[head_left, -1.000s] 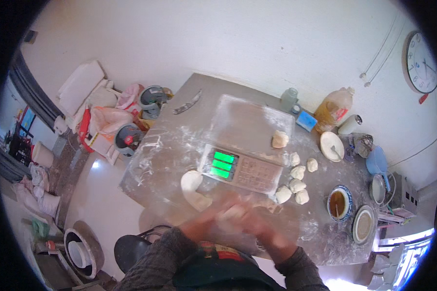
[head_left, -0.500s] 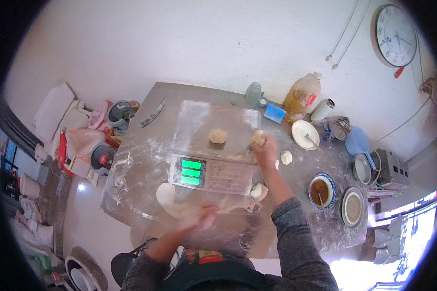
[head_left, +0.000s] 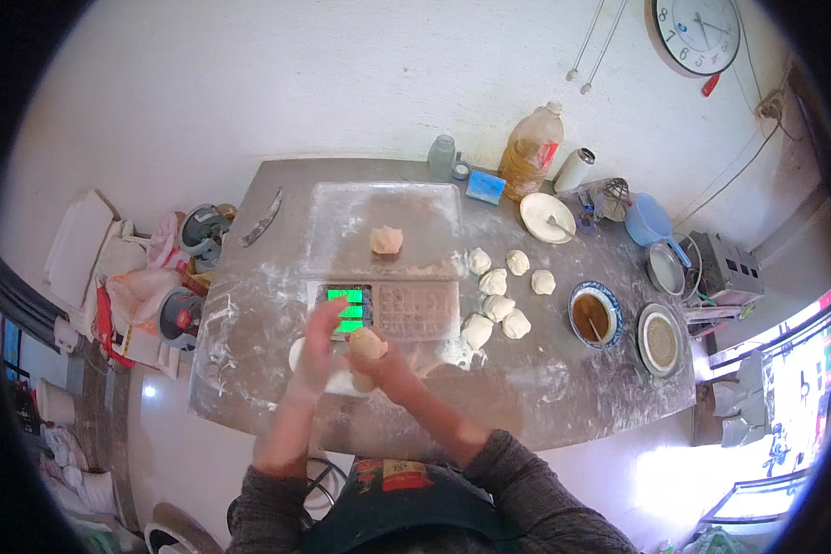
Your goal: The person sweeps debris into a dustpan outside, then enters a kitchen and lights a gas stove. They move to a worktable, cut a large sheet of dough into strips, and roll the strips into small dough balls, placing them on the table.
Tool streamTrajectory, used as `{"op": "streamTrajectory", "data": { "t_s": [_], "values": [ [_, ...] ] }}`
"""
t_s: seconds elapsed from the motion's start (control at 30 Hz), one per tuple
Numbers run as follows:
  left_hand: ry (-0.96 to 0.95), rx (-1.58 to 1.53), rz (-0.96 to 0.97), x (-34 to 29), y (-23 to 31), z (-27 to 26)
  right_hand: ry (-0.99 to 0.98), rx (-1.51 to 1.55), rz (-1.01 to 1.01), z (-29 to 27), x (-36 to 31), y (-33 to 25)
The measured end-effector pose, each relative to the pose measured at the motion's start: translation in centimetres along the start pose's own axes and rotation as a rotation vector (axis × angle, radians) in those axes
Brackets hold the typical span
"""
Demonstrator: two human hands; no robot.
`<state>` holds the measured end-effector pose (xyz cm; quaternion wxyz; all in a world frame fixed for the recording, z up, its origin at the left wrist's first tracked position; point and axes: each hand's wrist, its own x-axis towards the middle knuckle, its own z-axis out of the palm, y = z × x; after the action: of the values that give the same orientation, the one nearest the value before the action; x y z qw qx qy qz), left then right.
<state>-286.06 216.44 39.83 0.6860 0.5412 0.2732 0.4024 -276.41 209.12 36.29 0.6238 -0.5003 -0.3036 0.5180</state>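
Note:
In front of the scale's green-lit display, my right hand [head_left: 390,367] is closed round a pale lump of dough [head_left: 368,343]. Beside it my left hand [head_left: 317,349] is raised with its fingers stretched out, slightly blurred and holding nothing. A larger piece of dough [head_left: 295,355] lies on the table beneath my hands, mostly hidden by them. On the metal tray of the kitchen scale [head_left: 415,309] rests another dough lump [head_left: 386,240]. To the right of the scale sit several floured dough pieces [head_left: 498,307] in a loose cluster.
A bowl of brown liquid [head_left: 595,315] with a spoon stands right of the dough pieces. Behind are a white bowl [head_left: 547,218], an oil jug [head_left: 530,152], a blue sponge [head_left: 486,186] and a glass jar [head_left: 441,158]. A knife [head_left: 262,218] lies at the far left.
My right hand has come from the cluster right of the scale toward my left hand, with dough in it. My left hand has risen with fingers spread. The whole view has shifted.

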Motion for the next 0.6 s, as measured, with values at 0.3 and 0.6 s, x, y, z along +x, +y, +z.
{"op": "streamTrajectory", "data": {
  "t_s": [0.3, 0.6],
  "values": [
    [-0.487, 0.674, 0.114, -1.4, -2.3, 0.8, 0.117, -0.541, -0.426, -3.4, -2.5, -2.7],
    [-0.474, 0.7, 0.099, -2.1, -9.0, 1.9, 0.059, -0.563, 0.06, -6.5, -2.6, -0.4]
  ]
}}
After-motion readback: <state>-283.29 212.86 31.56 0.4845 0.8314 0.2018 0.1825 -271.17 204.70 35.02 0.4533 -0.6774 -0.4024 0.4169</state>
